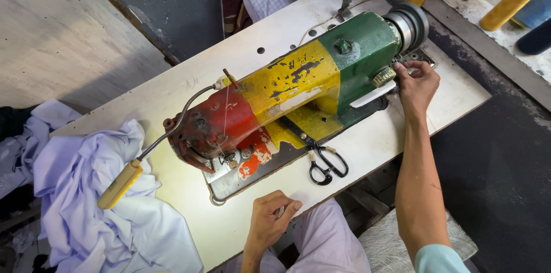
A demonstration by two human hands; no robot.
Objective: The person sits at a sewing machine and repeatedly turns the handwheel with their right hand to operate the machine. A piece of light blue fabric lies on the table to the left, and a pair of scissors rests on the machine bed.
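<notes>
At the far left, a heap of pale lilac-white cloth [97, 192] lies bunched over the left end of the white-topped wooden sewing table [189, 86] and spills off its edge. A yellow tube-shaped work lamp on a grey flexible arm [119, 184] rests on top of that cloth; its arm rises to the head of the machine.

Next comes the old metal sewing machine painted red, yellow and green with chipped paint [287, 86]. It sits diagonally across the table, red needle end toward the lower left, green end toward the upper right. A thin thread runs down the red section toward the needle area.

Your left hand [270, 218] rests at the near edge of the table, just below the machine's base plate. Its fingers are curled inward and pinch a small object that is too hidden to identify.

Black-handled steel scissors [321, 158] lie closed on the table just in front of the yellow section, near the front edge.

Your right hand [416, 83] reaches up to the green end. Its fingers are spread loosely and touch the area just beside the ribbed brass-coloured knob [383, 76], below the grey metal handwheel [410, 23]. It grasps nothing visible.

At the far right, yellow thread cones [513, 0] lie on a grey ledge.
</notes>
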